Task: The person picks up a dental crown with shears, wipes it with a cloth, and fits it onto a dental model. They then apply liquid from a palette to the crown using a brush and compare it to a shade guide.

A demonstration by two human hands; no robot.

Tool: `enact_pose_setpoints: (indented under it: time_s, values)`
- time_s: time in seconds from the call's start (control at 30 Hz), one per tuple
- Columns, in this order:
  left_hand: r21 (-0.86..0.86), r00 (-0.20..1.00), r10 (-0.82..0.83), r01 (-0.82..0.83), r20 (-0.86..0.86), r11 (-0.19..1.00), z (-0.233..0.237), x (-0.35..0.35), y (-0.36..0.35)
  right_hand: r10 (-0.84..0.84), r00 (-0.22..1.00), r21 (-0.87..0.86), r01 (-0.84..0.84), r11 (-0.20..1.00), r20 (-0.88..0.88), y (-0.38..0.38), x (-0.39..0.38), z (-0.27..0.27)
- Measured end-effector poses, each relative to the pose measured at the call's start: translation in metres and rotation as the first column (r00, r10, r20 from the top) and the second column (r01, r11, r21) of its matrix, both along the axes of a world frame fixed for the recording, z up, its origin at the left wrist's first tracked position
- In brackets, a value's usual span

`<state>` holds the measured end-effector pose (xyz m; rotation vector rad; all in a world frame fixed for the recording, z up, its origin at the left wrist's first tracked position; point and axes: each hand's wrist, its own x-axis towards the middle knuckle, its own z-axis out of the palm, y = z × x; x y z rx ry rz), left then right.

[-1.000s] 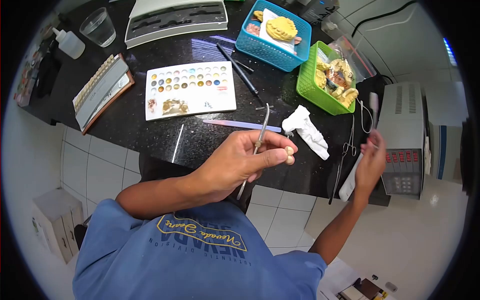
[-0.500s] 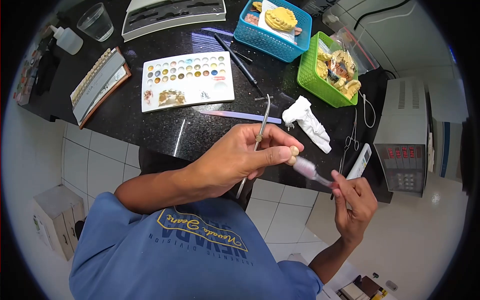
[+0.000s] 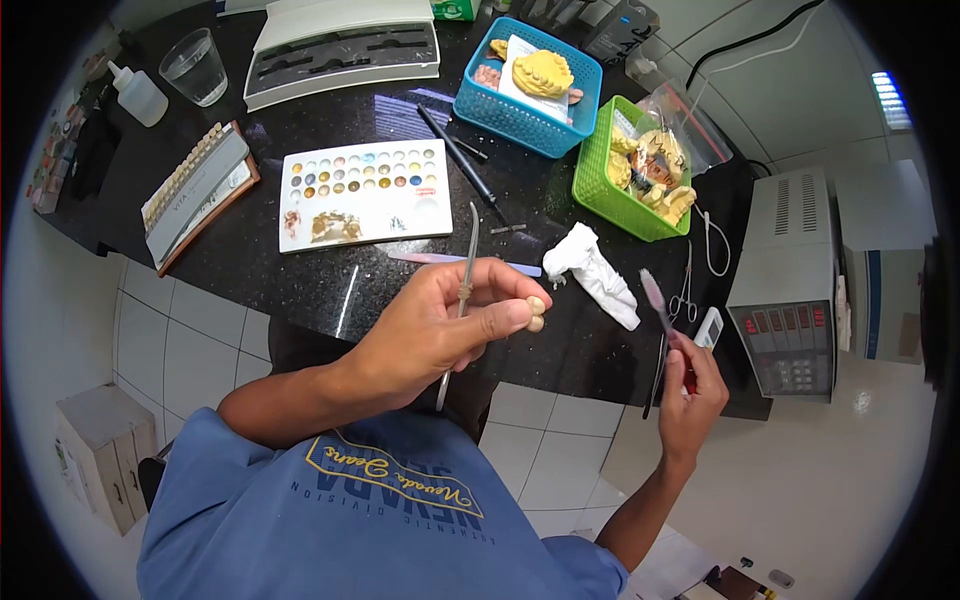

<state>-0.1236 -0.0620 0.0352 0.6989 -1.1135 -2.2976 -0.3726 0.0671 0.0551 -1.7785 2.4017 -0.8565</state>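
My left hand (image 3: pixel 435 328) is closed, pinching small tooth-coloured dental crowns (image 3: pixel 537 314) between thumb and fingertips. A thin metal instrument with a curved tip (image 3: pixel 471 243) and a brass-like collar passes through the same hand, its lower end pointing toward my shirt. Off to the right, my right hand (image 3: pixel 692 395) grips a toothbrush (image 3: pixel 654 295) by its reddish handle, bristle end up. The brush is apart from the crowns. Beyond my left hand, a purple stick-like tool (image 3: pixel 425 258) and a crumpled white tissue (image 3: pixel 597 275) lie on the dark counter (image 3: pixel 350 285).
A paint palette (image 3: pixel 365 218), a shade guide (image 3: pixel 203 195), a water glass (image 3: pixel 197 70) and a squeeze bottle (image 3: pixel 139 97) stand leftward. Blue (image 3: pixel 515 125) and green (image 3: pixel 610 205) baskets hold dental models. Scissor-handled forceps (image 3: pixel 684 305) lie near a machine with red displays (image 3: pixel 785 325).
The toothbrush has moved away from the crowns, rightward and up, with my right hand. My left hand still holds the crowns and metal instrument. The whole view has shifted slightly.
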Motion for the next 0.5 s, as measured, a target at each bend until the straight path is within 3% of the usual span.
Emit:
enact_pose_setpoints:
  time_s: [0.03, 0.2, 0.27, 0.3, 0.33, 0.37, 0.43, 0.5]
  values:
    - [-0.006, 1.000, 0.013, -0.013, -0.007, 1.000, 0.000, -0.002, 0.000, -0.009, 1.000, -0.080, 0.009, 0.997, -0.001, -0.003, 0.001, -0.005]
    - [0.032, 0.999, -0.031, 0.032, -0.020, 0.999, -0.003, -0.014, 0.003, 0.039, 0.994, -0.111, -0.051, 0.993, -0.104, -0.034, 0.004, -0.016]
    - [0.053, 0.997, 0.023, -0.019, -0.067, 0.998, -0.004, -0.015, 0.001, 0.002, 0.879, -0.216, -0.119, 0.969, -0.476, -0.045, 0.013, -0.010]
    - [0.051, 0.997, 0.038, -0.035, -0.067, 0.998, -0.003, -0.016, 0.000, 0.014, 0.879, -0.219, -0.134, 0.967, -0.476, -0.043, 0.021, -0.010]
    - [0.049, 0.995, 0.071, -0.067, -0.072, 0.997, -0.003, -0.018, -0.001, 0.087, 0.975, -0.260, -0.140, 0.955, -0.204, -0.034, 0.032, -0.011]
    - [0.049, 0.992, 0.100, -0.096, -0.076, 0.994, -0.003, -0.019, -0.002, 0.162, 0.983, -0.295, -0.130, 0.947, 0.086, -0.027, 0.045, -0.012]
    - [0.041, 0.989, 0.117, -0.114, -0.095, 0.993, -0.003, -0.025, -0.001, 0.351, 0.863, -0.235, -0.279, 0.931, 0.365, -0.024, 0.077, -0.010]
    - [0.048, 0.970, 0.152, -0.145, -0.192, 0.988, -0.006, -0.033, 0.000, 0.362, 0.656, -0.249, -0.263, 0.932, 0.662, -0.030, 0.106, -0.020]
